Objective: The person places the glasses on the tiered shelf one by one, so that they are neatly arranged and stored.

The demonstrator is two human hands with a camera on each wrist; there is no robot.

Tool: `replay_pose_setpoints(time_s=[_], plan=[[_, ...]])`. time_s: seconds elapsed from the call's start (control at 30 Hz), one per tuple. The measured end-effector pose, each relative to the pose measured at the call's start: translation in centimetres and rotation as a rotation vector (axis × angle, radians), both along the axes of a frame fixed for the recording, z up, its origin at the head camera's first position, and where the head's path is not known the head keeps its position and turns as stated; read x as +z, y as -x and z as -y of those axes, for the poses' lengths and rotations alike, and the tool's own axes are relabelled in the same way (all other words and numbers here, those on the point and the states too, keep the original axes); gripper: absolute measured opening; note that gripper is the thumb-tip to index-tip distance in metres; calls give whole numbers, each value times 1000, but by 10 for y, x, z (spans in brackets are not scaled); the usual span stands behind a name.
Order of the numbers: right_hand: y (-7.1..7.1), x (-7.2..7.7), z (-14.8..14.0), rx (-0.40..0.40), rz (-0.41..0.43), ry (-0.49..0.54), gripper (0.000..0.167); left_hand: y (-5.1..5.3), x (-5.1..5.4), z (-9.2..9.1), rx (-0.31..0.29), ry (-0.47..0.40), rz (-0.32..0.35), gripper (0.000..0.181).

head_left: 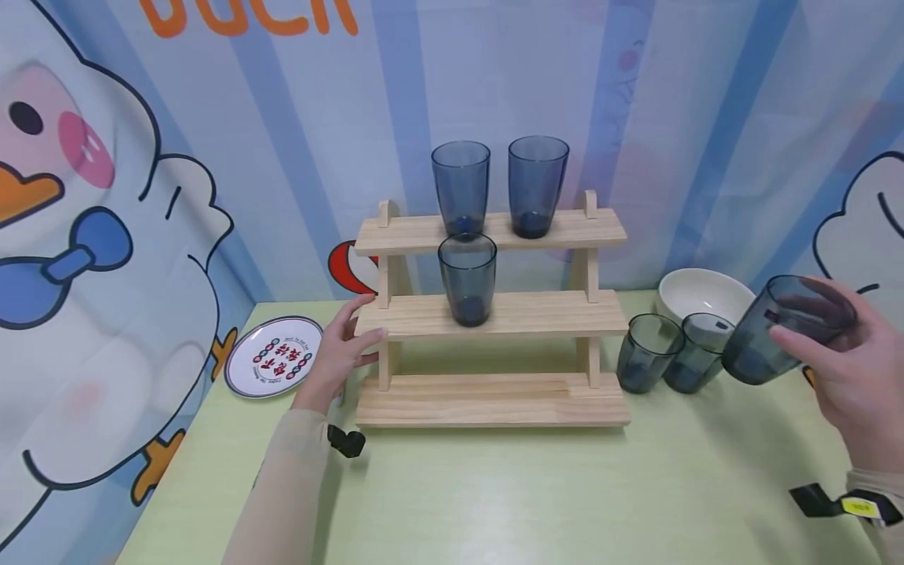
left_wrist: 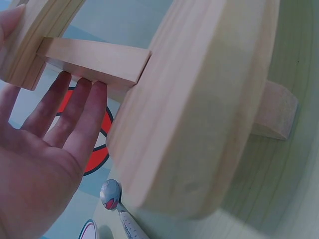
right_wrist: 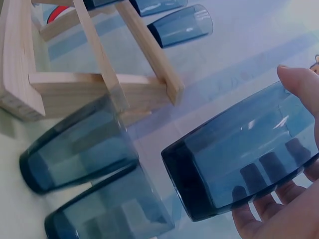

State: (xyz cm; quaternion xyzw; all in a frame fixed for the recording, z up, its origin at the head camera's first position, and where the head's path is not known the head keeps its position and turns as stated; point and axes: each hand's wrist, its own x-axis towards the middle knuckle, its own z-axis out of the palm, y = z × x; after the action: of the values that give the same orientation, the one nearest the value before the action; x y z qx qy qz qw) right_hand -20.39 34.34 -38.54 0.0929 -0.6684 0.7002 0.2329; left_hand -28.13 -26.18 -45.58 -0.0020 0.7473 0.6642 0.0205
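A three-tier wooden shelf point(head_left: 494, 400) stands mid-table. My left hand point(head_left: 337, 353) grips the left end of its middle board, thumb in front; in the left wrist view the fingertips point(left_wrist: 99, 92) touch a wooden upright point(left_wrist: 94, 59). On the right, my right hand point(head_left: 858, 369) holds a tilted blue-grey glass point(head_left: 770, 337) above the table, thumb on one side and fingers point(right_wrist: 246, 219) around the other. Two similar glasses, one point(head_left: 462, 184) left and one point(head_left: 538, 184) right, stand on the top tier. A third glass point(head_left: 468, 282) stands on the middle tier.
Right of the shelf, two more glasses, one nearer point(head_left: 646, 361) and one beside it point(head_left: 695, 357), stand on the table before a white bowl point(head_left: 695, 286). A white plate point(head_left: 247, 365) with red print lies left. A spoon point(left_wrist: 110, 194) lies near the shelf's left end. A printed curtain point(head_left: 318, 157) hangs behind.
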Motion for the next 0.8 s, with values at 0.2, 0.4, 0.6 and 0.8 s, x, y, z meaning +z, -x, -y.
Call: replay_pose_setpoints(time_s=[0.2,0.4,0.6,0.8], plan=[[3,12,17,41,-18,-22,66,0,0,0,-4,-3,-10,68],[8,22,37,120,-50,5,66,0,0,0,-6,-2,-13,68],[13,30,55,225,-42,80,65,0,0,-1,3,3,-8,66],[21,32,73,238,-36,69,65,0,1,-1,12,5,2,66]])
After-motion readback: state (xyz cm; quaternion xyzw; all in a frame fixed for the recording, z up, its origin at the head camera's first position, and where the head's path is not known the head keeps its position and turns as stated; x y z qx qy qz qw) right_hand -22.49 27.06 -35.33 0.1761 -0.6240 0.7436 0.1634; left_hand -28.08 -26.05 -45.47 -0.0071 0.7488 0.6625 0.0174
